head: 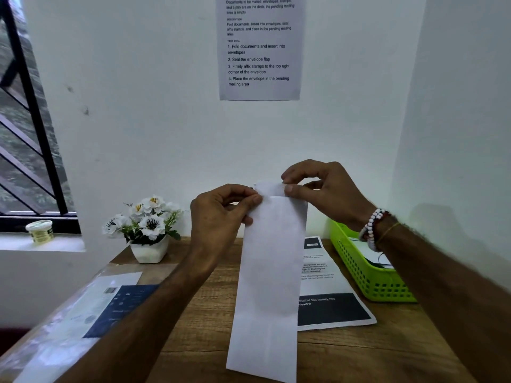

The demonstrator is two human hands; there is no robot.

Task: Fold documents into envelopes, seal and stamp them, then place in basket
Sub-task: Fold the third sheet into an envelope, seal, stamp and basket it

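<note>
A long white envelope (269, 277) is held upright over the wooden desk, its lower end near the front edge. My left hand (221, 214) pinches its upper left edge. My right hand (320, 186) pinches the small flap (269, 187) at its top between thumb and fingers. A printed document (329, 297) with black blocks lies flat on the desk behind the envelope, partly hidden by it. The green plastic basket (367, 280) stands at the right, under my right forearm, with white paper inside.
A white pot of artificial flowers (148, 230) stands at the desk's back left. A clear plastic sleeve with printed sheets (91, 308) lies at the left. An instruction sheet (260, 48) hangs on the wall. A small jar (40, 230) sits on the window sill.
</note>
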